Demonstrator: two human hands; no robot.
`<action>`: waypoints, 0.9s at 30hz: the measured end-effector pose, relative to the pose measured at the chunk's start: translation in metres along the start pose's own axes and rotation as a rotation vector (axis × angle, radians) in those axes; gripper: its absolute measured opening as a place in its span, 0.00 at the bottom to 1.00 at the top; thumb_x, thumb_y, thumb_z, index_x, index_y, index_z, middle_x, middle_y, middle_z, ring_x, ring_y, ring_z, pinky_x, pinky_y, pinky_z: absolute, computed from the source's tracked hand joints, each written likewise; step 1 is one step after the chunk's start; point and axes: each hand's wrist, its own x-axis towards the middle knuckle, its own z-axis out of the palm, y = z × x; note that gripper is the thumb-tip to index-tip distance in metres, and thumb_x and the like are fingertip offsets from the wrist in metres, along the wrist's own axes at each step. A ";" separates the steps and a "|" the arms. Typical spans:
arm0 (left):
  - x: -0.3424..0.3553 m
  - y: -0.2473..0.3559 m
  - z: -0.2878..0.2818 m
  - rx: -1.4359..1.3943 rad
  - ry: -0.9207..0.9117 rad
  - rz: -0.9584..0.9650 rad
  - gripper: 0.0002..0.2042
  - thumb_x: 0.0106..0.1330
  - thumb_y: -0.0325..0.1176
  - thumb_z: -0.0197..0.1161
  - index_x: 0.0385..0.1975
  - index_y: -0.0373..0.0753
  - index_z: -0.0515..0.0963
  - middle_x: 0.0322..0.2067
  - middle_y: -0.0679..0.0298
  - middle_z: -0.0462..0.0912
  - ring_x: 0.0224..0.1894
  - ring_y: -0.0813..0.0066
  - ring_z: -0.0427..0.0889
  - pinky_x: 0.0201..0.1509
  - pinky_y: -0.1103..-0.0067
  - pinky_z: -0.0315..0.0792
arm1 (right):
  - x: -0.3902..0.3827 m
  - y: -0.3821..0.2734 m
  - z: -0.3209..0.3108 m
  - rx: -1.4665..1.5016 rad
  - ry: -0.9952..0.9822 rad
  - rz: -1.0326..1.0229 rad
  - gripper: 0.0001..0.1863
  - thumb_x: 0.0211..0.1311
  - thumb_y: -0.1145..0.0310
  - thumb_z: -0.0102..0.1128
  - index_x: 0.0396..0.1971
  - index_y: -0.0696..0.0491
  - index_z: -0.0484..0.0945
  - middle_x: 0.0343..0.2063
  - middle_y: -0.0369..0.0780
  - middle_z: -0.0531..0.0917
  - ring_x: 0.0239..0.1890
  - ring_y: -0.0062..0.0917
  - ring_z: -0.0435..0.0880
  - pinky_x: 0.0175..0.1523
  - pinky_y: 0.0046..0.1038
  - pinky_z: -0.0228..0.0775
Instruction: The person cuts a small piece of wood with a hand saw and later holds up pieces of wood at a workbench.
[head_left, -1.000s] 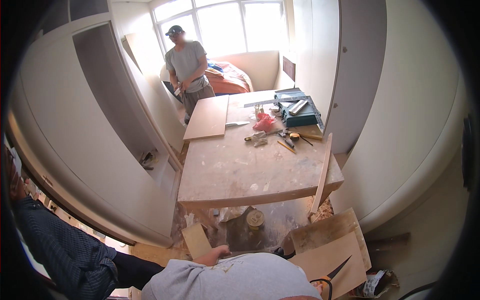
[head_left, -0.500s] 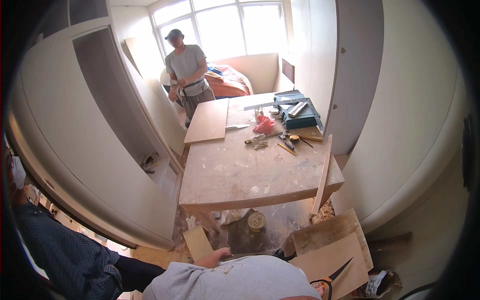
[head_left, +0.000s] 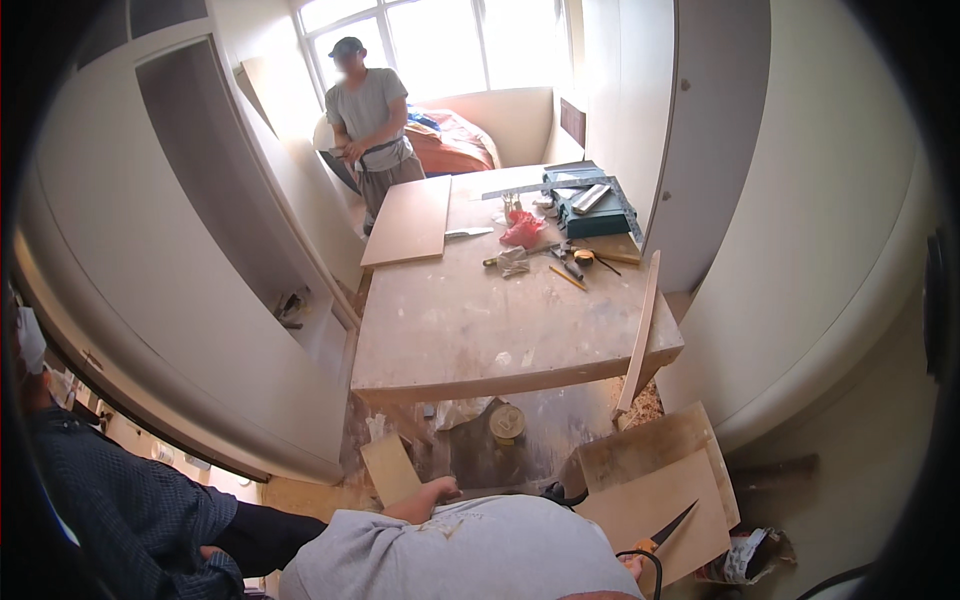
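The room was lit by a broad window [head_left: 435, 45], and its middle was taken up by a dusty wooden worktop [head_left: 430, 330]. At the far left, a co-worker in dark clothes [head_left: 110, 500] was partly cut off by the rim, beside a pale cupboard [head_left: 150, 290]. Farther back, a second person in a grey shirt and cap [head_left: 368, 105] was seen with both hands brought together at the waist. A flat panel [head_left: 410, 222] was laid on the worktop's left side. Below, a pale board [head_left: 391, 470] was placed near the left hand [head_left: 438, 490], whose fingers were curled; whether anything was held there could not be told. A round tin [head_left: 507, 422] was set on the floor. On the worktop, a red bag [head_left: 522, 230], a tape measure [head_left: 584, 258] and a green case [head_left: 595, 222] were gathered. At lower right, an orange-handled tool [head_left: 648, 546] was gripped in the right hand [head_left: 632, 567], partly hidden by the shirt, its dark blade pointed over a brown board [head_left: 695, 490].
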 end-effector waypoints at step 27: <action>0.003 0.019 -0.013 -0.020 -0.054 0.019 0.26 0.63 0.44 0.65 0.51 0.26 0.79 0.47 0.45 0.85 0.43 0.52 0.87 0.42 0.61 0.81 | -0.025 -0.005 -0.011 -0.107 -0.110 0.001 0.30 0.75 0.45 0.47 0.67 0.49 0.64 0.65 0.42 0.71 0.69 0.31 0.67 0.70 0.49 0.57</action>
